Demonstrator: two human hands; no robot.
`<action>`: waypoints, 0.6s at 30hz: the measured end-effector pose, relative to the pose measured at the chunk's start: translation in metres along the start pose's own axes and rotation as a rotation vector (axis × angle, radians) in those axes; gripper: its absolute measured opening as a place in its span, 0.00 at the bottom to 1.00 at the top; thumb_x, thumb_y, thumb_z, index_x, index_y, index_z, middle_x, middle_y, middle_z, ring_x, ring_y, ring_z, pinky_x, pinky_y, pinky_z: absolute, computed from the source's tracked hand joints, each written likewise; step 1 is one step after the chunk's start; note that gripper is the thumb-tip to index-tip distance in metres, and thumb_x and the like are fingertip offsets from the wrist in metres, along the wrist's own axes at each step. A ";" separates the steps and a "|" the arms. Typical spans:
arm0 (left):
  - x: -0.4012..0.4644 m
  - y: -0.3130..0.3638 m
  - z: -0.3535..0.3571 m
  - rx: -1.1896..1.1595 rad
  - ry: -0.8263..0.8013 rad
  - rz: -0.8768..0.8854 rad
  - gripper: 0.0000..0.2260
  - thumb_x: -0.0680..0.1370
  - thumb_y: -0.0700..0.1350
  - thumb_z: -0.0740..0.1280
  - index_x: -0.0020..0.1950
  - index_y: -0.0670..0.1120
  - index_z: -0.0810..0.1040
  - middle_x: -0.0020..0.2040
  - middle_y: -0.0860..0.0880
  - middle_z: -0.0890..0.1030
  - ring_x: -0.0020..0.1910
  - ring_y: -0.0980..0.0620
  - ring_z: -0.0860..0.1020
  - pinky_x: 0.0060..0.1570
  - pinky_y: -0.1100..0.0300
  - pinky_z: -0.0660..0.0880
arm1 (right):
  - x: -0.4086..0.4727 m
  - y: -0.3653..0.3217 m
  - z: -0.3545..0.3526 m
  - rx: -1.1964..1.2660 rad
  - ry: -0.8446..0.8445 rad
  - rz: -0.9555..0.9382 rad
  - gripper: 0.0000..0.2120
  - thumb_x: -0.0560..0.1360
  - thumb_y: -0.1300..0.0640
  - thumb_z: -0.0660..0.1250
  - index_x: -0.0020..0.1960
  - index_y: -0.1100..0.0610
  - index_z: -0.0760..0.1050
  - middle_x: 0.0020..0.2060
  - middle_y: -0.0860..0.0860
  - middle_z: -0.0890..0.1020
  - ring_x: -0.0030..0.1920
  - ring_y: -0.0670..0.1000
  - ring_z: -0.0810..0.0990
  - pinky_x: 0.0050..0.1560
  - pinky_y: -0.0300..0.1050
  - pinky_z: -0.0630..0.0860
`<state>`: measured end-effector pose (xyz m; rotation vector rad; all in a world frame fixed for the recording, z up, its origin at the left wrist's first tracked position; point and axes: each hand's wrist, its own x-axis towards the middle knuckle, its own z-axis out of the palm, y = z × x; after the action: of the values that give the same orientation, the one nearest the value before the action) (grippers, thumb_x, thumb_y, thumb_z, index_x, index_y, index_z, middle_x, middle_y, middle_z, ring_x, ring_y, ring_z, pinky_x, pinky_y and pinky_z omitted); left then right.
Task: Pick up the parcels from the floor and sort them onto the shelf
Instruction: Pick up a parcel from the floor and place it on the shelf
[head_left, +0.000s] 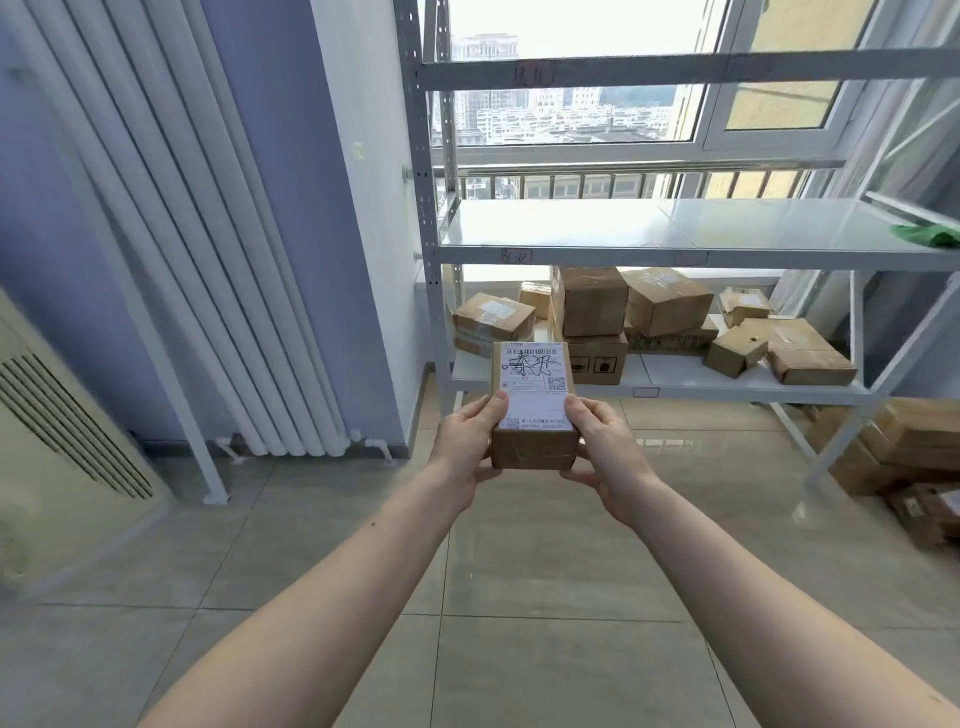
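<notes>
A small brown cardboard parcel (533, 400) with a white shipping label on top hangs in front of me, held from both sides. My left hand (464, 447) grips its left side, thumb on the label. My right hand (605, 449) grips its right side the same way. Beyond it stands a grey metal shelf (571, 254) before a window. Its lowest board (675, 382) carries several brown parcels (592, 301). The middle board is bare except for a green thing (930, 235) at its right end.
More brown boxes (914, 441) lie on the tiled floor at the right, beside the shelf's leg. A white radiator (218, 260) stands against the blue wall on the left, and a cream floor-standing unit (57, 431) with vents fills the far left.
</notes>
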<state>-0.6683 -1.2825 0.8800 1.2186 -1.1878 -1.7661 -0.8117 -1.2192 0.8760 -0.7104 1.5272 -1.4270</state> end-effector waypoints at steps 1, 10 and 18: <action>0.014 0.007 0.004 -0.005 0.003 0.007 0.17 0.79 0.55 0.67 0.64 0.50 0.80 0.55 0.46 0.86 0.54 0.45 0.82 0.55 0.46 0.78 | 0.017 -0.005 -0.001 -0.006 -0.006 0.002 0.16 0.79 0.45 0.62 0.63 0.52 0.72 0.52 0.49 0.83 0.50 0.50 0.82 0.56 0.59 0.78; 0.136 0.051 0.016 -0.039 0.017 0.026 0.12 0.80 0.53 0.67 0.61 0.51 0.81 0.50 0.50 0.85 0.45 0.53 0.81 0.47 0.56 0.78 | 0.152 -0.029 0.015 -0.043 -0.031 -0.027 0.16 0.80 0.47 0.63 0.64 0.52 0.71 0.52 0.47 0.82 0.50 0.47 0.80 0.43 0.43 0.74; 0.271 0.096 0.004 -0.009 -0.117 0.048 0.16 0.80 0.48 0.66 0.68 0.52 0.77 0.58 0.49 0.84 0.52 0.52 0.80 0.47 0.59 0.77 | 0.284 -0.053 0.042 -0.036 0.008 -0.066 0.13 0.80 0.50 0.62 0.62 0.53 0.75 0.51 0.49 0.83 0.50 0.48 0.81 0.57 0.50 0.77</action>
<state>-0.7601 -1.5549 0.8818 1.0848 -1.2642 -1.8256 -0.9053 -1.4959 0.8671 -0.7845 1.5511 -1.4560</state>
